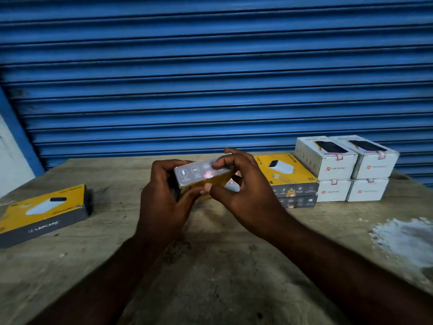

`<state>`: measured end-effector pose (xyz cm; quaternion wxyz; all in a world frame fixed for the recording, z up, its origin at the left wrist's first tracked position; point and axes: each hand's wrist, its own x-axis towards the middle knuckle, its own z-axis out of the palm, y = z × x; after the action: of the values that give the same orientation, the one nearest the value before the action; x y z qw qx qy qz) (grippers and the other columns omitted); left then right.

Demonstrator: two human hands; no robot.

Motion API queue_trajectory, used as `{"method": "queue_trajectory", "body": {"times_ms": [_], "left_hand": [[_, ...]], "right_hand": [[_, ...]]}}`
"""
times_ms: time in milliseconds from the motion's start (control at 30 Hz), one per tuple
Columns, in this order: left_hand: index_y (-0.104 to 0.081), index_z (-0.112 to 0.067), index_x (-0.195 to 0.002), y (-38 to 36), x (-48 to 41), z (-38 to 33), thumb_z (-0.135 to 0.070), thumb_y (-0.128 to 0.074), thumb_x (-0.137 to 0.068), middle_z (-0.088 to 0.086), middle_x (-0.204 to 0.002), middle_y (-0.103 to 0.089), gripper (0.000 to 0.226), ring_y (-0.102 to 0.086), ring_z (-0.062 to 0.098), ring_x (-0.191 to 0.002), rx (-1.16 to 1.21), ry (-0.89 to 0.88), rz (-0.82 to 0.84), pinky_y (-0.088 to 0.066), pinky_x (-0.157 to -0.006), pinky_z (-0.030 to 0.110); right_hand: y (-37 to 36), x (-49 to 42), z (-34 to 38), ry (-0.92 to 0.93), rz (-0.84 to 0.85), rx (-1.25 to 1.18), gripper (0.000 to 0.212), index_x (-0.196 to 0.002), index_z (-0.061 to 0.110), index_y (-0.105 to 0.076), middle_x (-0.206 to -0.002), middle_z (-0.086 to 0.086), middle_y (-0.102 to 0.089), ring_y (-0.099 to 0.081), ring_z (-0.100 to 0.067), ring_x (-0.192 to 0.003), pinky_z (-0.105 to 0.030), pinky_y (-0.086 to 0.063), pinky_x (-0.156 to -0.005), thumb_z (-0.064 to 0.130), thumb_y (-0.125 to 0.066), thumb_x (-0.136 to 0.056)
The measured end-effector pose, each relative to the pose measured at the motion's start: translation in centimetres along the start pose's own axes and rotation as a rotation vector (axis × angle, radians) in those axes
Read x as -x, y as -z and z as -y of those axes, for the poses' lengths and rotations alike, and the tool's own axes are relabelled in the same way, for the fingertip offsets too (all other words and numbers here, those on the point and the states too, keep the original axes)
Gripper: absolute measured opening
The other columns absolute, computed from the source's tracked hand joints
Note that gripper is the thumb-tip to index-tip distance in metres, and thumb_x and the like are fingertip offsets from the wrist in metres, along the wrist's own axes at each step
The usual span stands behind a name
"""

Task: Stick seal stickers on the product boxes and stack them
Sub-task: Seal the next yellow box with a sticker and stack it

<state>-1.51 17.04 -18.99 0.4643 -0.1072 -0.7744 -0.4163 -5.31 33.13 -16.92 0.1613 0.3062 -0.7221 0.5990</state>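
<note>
**A:** Where is the box that is being sealed?
**B:** The held box [199, 172] is up off the surface [222, 266], in the middle, with its grey side turned upward.
**A:** And the grips?
**B:** The left hand [164, 191] has its grip clamped round the box's left end, fingers curled over it. The right hand [243, 191] pinches the right end, fingers on the grey side and thumb under the yellow face.
**A:** Any sticker on it?
**B:** 1 red-and-white seal sticker [208, 175] sits on the edge where grey meets yellow, just above the right thumb tip.
**A:** The other boxes?
**B:** 1 lone yellow box [44, 212] lies flat at the near left. At the far right is a yellow stack [288, 177] of 2. Just beside it on the right, 4 white boxes [346, 167] stand in 2 stacks of 2, each with a red tab over its front edge. A blue shutter [210, 78] closes the far side.
</note>
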Motion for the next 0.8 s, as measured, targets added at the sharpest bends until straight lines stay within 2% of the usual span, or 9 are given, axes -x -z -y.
{"method": "queue_trajectory", "body": {"times_ms": [67,167,233,300,433,567,667,800], "left_hand": [[-0.047,-0.021,-0.111,0.06,-0.01,-0.31,-0.031,-0.080,-0.071,-0.027,-0.104,-0.059,0.053,-0.059,-0.021,-0.097,-0.009,-0.022,-0.010,-0.046,-0.080,0.002],[-0.046,-0.020,-0.111,0.09,-0.02,-0.49,-0.024,-0.081,-0.073,-0.028,-0.106,-0.055,0.052,-0.054,-0.027,-0.098,-0.066,-0.081,-0.023,-0.043,-0.080,-0.001],[-0.045,-0.020,-0.111,0.06,-0.01,-0.58,-0.022,-0.081,-0.073,-0.028,-0.108,-0.053,0.053,-0.052,-0.029,-0.099,-0.083,-0.104,-0.025,-0.041,-0.081,-0.002],[-0.045,-0.022,-0.113,0.01,-0.04,-0.75,-0.025,-0.079,-0.073,-0.028,-0.110,-0.052,0.053,-0.051,-0.028,-0.101,-0.089,-0.117,-0.019,-0.041,-0.082,-0.003],[-0.044,-0.034,-0.113,0.04,-0.01,-1.01,-0.028,-0.079,-0.073,-0.029,-0.111,-0.051,0.053,-0.049,-0.029,-0.102,-0.104,-0.132,-0.011,-0.040,-0.083,-0.003],[-0.045,-0.027,-0.112,-0.12,0.14,-1.13,-0.027,-0.078,-0.072,-0.028,-0.111,-0.051,0.052,-0.048,-0.030,-0.102,-0.105,-0.131,-0.004,-0.038,-0.082,-0.004],[-0.046,-0.028,-0.113,-0.16,0.22,-0.94,-0.024,-0.080,-0.074,-0.029,-0.111,-0.051,0.052,-0.048,-0.029,-0.103,-0.126,-0.122,0.014,-0.039,-0.084,-0.003],[-0.042,-0.044,-0.115,-0.18,0.34,-0.70,-0.017,-0.084,-0.075,-0.030,-0.110,-0.054,0.064,-0.050,-0.026,-0.105,-0.144,-0.114,0.023,-0.041,-0.086,0.001]], "right_hand": [[-0.03,0.26,0.22,0.003,-0.021,0.058,0.031,-0.103,0.027,-0.067,-0.136,0.004,-0.050,-0.038,0.000,-0.137,-0.039,-0.041,-0.110,0.035,-0.076,-0.075],[0.07,0.63,0.54,0.061,-0.093,0.157,0.018,-0.101,0.026,-0.073,-0.143,0.004,-0.048,-0.040,0.004,-0.134,-0.022,-0.036,-0.110,0.028,-0.076,-0.083],[0.07,0.80,0.75,0.071,-0.109,0.157,0.014,-0.098,0.026,-0.075,-0.143,0.005,-0.049,-0.042,0.003,-0.132,-0.017,-0.034,-0.109,0.028,-0.075,-0.085],[0.05,0.84,0.82,0.078,-0.119,0.160,0.011,-0.096,0.026,-0.076,-0.142,0.007,-0.051,-0.044,0.002,-0.131,-0.021,-0.036,-0.109,0.028,-0.075,-0.085],[0.04,0.70,0.96,0.051,-0.138,0.132,0.006,-0.088,0.030,-0.076,-0.137,0.012,-0.052,-0.046,0.004,-0.127,-0.039,-0.044,-0.106,0.028,-0.076,-0.082],[-0.16,0.50,0.94,-0.022,-0.169,0.120,0.006,-0.080,0.033,-0.074,-0.138,0.013,-0.047,-0.043,0.003,-0.128,-0.042,-0.043,-0.106,0.028,-0.078,-0.080],[-0.38,0.53,0.84,-0.049,-0.175,0.137,0.005,-0.082,0.030,-0.073,-0.139,0.011,-0.044,-0.039,0.000,-0.133,-0.043,-0.042,-0.107,0.026,-0.075,-0.083],[-0.81,0.78,0.66,-0.049,-0.180,0.131,0.011,-0.083,0.030,-0.067,-0.139,0.002,-0.044,-0.041,-0.008,-0.132,-0.042,-0.040,-0.108,0.020,-0.070,-0.088]]}}
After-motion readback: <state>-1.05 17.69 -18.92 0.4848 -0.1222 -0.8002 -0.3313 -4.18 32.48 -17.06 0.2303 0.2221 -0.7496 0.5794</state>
